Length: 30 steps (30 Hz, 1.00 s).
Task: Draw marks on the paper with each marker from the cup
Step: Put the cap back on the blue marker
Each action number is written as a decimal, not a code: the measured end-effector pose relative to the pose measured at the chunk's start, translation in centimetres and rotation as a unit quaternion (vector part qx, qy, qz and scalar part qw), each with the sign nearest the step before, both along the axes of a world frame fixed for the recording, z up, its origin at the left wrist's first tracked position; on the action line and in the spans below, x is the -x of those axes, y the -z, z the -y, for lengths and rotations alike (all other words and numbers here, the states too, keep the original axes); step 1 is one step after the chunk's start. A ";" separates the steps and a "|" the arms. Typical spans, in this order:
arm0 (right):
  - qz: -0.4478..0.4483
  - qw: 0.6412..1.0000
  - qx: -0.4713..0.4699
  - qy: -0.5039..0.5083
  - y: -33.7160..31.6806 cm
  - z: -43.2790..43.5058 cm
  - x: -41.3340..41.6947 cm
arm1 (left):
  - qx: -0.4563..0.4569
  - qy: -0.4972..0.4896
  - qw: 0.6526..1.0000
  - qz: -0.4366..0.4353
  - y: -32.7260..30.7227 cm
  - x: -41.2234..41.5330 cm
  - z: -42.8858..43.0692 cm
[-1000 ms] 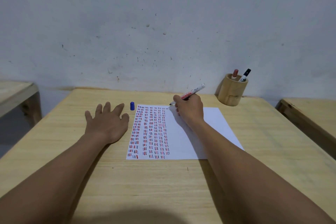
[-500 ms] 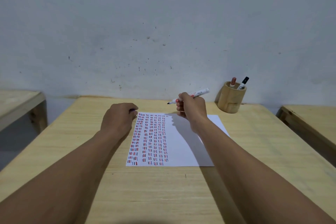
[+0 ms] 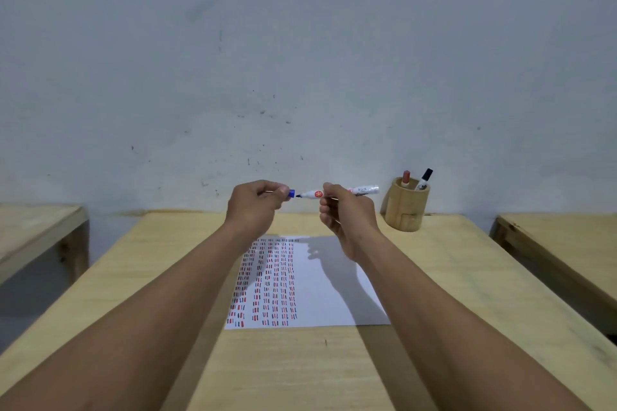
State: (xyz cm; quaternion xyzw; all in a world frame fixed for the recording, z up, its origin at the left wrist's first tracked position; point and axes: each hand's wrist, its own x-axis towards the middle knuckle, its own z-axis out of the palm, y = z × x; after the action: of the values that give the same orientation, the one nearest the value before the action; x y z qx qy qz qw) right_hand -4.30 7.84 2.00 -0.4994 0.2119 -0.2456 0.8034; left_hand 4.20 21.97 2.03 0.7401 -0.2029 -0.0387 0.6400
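Observation:
Both hands are raised above the far end of the paper. My right hand (image 3: 344, 213) grips a white marker (image 3: 362, 190) held level, its dark tip pointing left. My left hand (image 3: 253, 207) pinches the blue cap (image 3: 291, 193), whose open end sits just short of the tip. The white paper (image 3: 320, 290) lies on the wooden table (image 3: 287, 367), its left half filled with columns of short red and blue dashes. A wooden cup (image 3: 405, 210) at the far right holds a red-capped marker (image 3: 406, 178) and a black-capped marker (image 3: 424, 178).
A stained pale wall rises right behind the table. Another wooden table (image 3: 36, 227) stands to the left and a third wooden table (image 3: 564, 243) to the right, each across a narrow gap.
My left hand picked the blue cap off the table and rose with it. My right hand lifted the marker off the paper and turned it level, tip toward the cap.

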 end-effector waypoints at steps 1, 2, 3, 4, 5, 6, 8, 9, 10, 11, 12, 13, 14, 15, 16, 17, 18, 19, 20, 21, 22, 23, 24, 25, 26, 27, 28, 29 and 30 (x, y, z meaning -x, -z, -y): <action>0.005 1.000 -0.004 0.000 -0.2 0.1 0.2 | 0.002 0.005 1.000 -0.006 -0.3 0.4 0.3; 0.009 1.000 -0.008 0.000 -0.4 0.1 0.4 | 0.004 0.009 1.000 -0.013 -0.6 0.8 0.5; 0.015 1.000 -0.013 0.000 -0.7 0.2 0.7 | 0.005 0.013 1.000 -0.019 -0.8 1.1 0.7; 0.018 1.000 -0.015 0.000 -0.8 0.3 0.8 | 0.005 0.015 1.000 -0.024 -1.0 1.3 0.8; 0.020 1.000 -0.014 -0.001 -1.0 0.4 0.9 | 0.005 0.016 0.999 -0.030 -1.2 1.5 1.0; 0.020 1.000 -0.012 -0.002 -1.2 0.5 1.1 | 0.006 0.019 0.999 -0.038 -1.4 1.8 1.1; 0.019 1.000 -0.008 -0.006 -1.4 0.7 1.4 | 0.011 0.034 0.998 -0.058 -1.8 2.3 1.4; 0.021 1.000 -0.007 -0.010 -1.5 0.7 1.6 | 0.014 0.042 0.997 -0.065 -1.9 2.4 1.6; 0.024 1.000 -0.006 -0.015 -1.6 0.8 1.7 | 0.017 0.046 0.996 -0.069 -2.2 2.6 1.7; 0.029 0.999 -0.007 -0.020 -1.7 0.8 1.8 | 0.020 0.048 0.996 -0.071 -2.4 2.7 1.9; 0.035 0.999 -0.009 -0.023 -1.8 0.8 1.9 | 0.024 0.047 0.996 -0.071 -2.7 2.8 2.0; 0.040 0.999 -0.009 -0.023 -1.9 0.9 1.9 | 0.027 0.048 0.996 -0.071 -2.9 2.9 2.2; 0.045 0.999 -0.009 -0.022 -2.0 1.0 1.9 | 0.029 0.048 0.996 -0.071 -3.2 3.0 2.2; 0.050 0.998 -0.009 -0.023 -2.1 1.1 2.0 | 0.032 0.050 0.996 -0.072 -3.4 3.0 2.3; 0.054 0.998 -0.008 -0.024 -2.2 1.1 2.1 | 0.035 0.050 0.995 -0.073 -3.5 3.1 2.3; 0.054 0.998 -0.004 -0.022 -2.4 1.1 2.1 | 0.037 0.050 0.996 -0.071 -3.6 3.1 2.3; 0.048 0.999 0.004 -0.019 -2.5 1.1 2.1 | 0.038 0.049 0.996 -0.068 -3.7 3.2 2.4; 0.037 0.999 0.016 -0.015 -2.6 1.1 2.2 | 0.038 0.048 0.996 -0.064 -3.7 3.2 2.4; 0.028 0.999 0.023 -0.011 -2.7 1.0 2.3 | 0.039 0.047 0.996 -0.061 -3.7 3.3 2.5; 0.025 0.999 0.020 -0.004 -2.8 1.0 2.2 | 0.041 0.046 0.996 -0.057 -3.7 3.4 2.6; 0.027 1.000 0.007 0.006 -2.9 0.9 2.2 | 0.042 0.043 0.997 -0.052 -3.7 3.5 2.6; 0.030 0.999 -0.010 0.024 -3.0 0.8 2.0 | 0.042 0.041 0.997 -0.044 -3.8 3.6 2.7; 0.036 0.998 -0.024 0.047 -3.2 0.5 1.9 | 0.041 0.038 0.998 -0.034 -3.9 3.7 2.9; 0.042 0.996 -0.025 0.074 -3.3 0.3 1.8 | 0.040 0.034 0.998 -0.024 -4.0 3.9 3.0; 0.044 0.994 -0.016 0.099 -3.5 0.2 1.6 | 0.039 0.029 0.999 -0.012 -4.1 4.0 3.2; 0.047 0.992 0.002 0.115 -3.4 0.3 1.4 | 0.036 0.023 0.999 -0.001 -4.2 4.0 3.3; 0.046 0.991 0.028 0.125 -3.3 0.4 1.5 | 0.033 0.017 0.999 0.011 -4.3 4.1 3.4; 0.037 0.989 0.062 0.126 -3.4 0.4 1.6 | 0.029 0.011 0.999 0.023 -4.5 4.0 3.5; 0.025 0.987 0.100 0.120 -3.6 0.4 1.8 | 0.026 0.004 0.999 0.034 -4.6 4.0 3.6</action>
State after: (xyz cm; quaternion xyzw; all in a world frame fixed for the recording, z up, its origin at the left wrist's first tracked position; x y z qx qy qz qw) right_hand -6.06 7.48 5.58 -0.5417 0.2245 -0.3722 0.7194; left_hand 0.21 18.33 6.63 0.7232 -0.2284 -0.0104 0.6517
